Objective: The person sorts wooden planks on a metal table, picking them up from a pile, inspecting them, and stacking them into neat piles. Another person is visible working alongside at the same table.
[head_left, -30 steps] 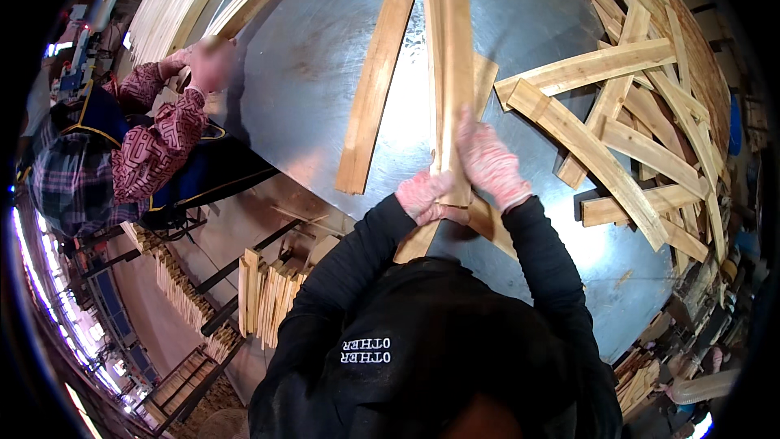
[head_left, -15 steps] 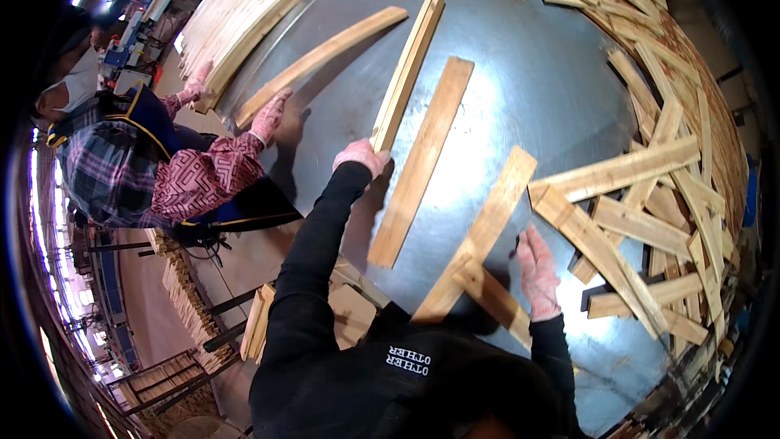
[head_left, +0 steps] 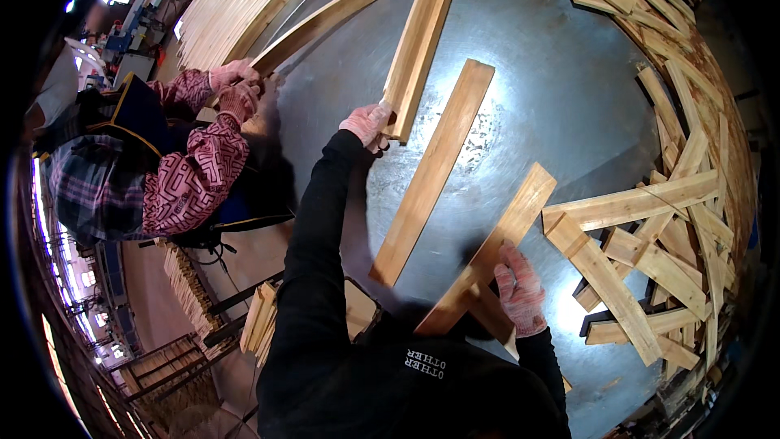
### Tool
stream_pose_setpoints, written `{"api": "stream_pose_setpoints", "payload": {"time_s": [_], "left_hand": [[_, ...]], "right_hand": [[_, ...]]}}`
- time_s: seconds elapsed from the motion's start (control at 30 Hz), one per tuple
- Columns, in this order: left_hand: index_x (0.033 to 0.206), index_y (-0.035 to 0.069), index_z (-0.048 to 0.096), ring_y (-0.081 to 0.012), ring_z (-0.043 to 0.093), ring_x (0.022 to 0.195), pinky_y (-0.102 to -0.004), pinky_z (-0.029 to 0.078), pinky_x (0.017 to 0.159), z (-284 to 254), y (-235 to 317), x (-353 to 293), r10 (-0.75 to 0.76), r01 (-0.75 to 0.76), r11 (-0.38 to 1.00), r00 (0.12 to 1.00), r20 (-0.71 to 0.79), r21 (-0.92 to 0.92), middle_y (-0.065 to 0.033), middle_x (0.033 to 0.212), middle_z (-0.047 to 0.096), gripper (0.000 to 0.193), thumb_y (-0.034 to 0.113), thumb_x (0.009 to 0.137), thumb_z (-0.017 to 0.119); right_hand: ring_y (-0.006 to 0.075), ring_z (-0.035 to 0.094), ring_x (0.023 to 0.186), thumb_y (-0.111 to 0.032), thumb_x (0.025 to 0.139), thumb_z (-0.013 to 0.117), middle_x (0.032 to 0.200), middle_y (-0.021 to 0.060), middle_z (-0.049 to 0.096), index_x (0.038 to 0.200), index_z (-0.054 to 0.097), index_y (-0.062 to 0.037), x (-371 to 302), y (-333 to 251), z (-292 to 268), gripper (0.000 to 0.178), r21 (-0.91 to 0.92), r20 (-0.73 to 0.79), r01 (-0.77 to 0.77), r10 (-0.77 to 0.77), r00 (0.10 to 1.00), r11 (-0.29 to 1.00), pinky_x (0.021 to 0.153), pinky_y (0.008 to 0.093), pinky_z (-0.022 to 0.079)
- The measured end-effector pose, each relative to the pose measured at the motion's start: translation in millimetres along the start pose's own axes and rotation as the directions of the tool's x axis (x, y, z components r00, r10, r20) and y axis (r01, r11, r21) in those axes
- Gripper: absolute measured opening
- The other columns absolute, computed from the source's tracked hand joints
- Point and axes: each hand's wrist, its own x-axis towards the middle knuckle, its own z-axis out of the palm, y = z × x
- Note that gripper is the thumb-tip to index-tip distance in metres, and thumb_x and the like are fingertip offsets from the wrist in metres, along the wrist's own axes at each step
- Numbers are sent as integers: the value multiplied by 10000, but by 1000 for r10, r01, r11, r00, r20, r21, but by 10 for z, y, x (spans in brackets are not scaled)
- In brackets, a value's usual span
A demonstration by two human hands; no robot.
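Observation:
My left hand, in a pink-and-white glove, is closed around the near end of a wooden strip. Close against that strip on its right lies a second strip. A broad flat board rests by itself between my hands. My gloved right hand, fingers stretched out, is at the right edge of a board that slants toward my body. Across its lower part lies a shorter wooden piece, partly hidden by my right hand and my dark clothing.
A grey metal table carries the wood. Crossed boards pile up along its right edge. At the left, a co-worker's gloved hands hold a curved strip, near a neat stack of pale strips.
My left hand has turned its strip, which now stands apart from the one beside it. My right hand has moved left to the slanting board. The co-worker's hands have come together.

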Motion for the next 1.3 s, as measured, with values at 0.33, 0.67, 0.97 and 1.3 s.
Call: {"api": "stream_pose_setpoints", "payload": {"time_s": [0.33, 0.67, 0.97, 1.3], "left_hand": [[968, 64, 658, -141, 597, 496, -320, 474, 466, 729, -233, -1846, 290, -284, 957, 933, -213, 57, -53, 642, 634, 333, 391, 949, 599], [1053, 83, 639, -273, 653, 621, -377, 515, 507, 1028, -691, -3079, 544, -829, 221, 542, 640, 514, -75, 768, 648, 345, 309, 799, 699], [1406, -13, 452, -437, 528, 1176, -481, 444, 997, 1875, -666, -2432, 814, -812, 400, 527, 242, 424, -263, 1317, 541, 781, 358, 789, 756], [1243, 114, 503, -345, 630, 950, -451, 472, 894, 2924, -687, -2960, 308, -830, -306, 377, 873, 466, -153, 971, 657, 760, 417, 651, 871]], "right_hand": [[317, 597, 1203, -247, 926, 687, 1298, 207, 599, 1454, 444, -47, 66, -605, 158, 615, 207, -14, -127, 132, 991, 970, 992, 397, 492], [376, 484, 1299, -617, 634, 796, 1416, 238, 468, 1484, 355, -57, -487, -1264, -1414, 1109, -761, 576, 493, 88, 813, 422, 1109, 475, 370], [326, 604, 1000, -89, 650, 733, 1159, 117, 611, 1380, 555, -174, -3026, -553, -771, 756, -827, -391, -405, 120, 913, 389, 876, 442, 493], [379, 608, 1058, -140, 781, 722, 1189, 207, 614, 1434, 489, -99, -5830, 180, 202, 695, 407, -913, -832, 165, -373, 378, 912, 406, 497]]}}
